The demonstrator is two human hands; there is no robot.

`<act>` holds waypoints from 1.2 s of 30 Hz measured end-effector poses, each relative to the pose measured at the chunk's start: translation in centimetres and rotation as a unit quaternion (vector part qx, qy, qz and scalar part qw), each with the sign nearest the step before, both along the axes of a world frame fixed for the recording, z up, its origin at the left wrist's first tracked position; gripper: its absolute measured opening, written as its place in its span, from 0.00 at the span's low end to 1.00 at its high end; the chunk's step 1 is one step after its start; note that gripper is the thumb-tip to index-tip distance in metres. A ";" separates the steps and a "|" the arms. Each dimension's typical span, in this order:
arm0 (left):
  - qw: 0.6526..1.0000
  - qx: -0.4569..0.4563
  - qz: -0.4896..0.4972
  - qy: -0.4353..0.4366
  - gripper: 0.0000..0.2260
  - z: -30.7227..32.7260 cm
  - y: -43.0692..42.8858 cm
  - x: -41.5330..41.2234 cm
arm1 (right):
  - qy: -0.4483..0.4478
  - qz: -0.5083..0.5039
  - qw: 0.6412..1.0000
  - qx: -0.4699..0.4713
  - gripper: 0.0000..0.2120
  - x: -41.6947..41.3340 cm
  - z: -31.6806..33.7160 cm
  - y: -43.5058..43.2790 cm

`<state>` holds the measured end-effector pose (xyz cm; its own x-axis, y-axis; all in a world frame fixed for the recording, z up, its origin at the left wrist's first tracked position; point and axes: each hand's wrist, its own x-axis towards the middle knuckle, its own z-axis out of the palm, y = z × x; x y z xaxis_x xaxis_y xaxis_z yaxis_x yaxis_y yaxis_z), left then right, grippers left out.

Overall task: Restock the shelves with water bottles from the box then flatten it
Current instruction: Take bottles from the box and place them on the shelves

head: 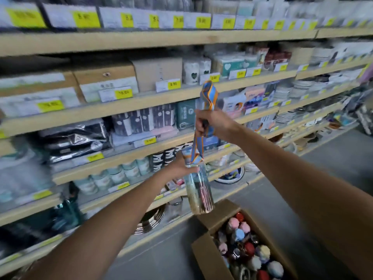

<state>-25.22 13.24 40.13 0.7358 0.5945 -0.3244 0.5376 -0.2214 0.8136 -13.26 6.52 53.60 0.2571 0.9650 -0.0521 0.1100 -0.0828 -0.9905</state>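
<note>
While both hands hold it, bottle: the water bottle (198,188) hangs over the box, long axis near upright, base toward six o'clock.
Shelves (129,156): at nine to twelve o'clock.
Box (203,249): open, at five o'clock, caps showing.
Left hand (181,166): fingers wrapped round the neck, nearer the shelves.
Right hand (212,123): at twelve o'clock, fingers clenched on the strap (209,98).

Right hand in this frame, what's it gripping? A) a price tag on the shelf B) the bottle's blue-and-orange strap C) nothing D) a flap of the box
B: the right hand is closed on the blue-and-orange strap, holding it up above the bottle, which the left hand holds near its top.
</note>
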 end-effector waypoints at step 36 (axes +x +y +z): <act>0.771 0.380 0.408 -0.307 0.35 41.9 8.9 -42.3 | -0.028 0.258 0.941 0.218 0.16 -35.6 32.8 21.8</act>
<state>-67.54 22.17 82.05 -0.1076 0.7883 0.6058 0.3154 -0.5508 0.7728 -48.88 28.33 86.38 -0.2605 0.8890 0.3765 0.0774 0.4079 -0.9097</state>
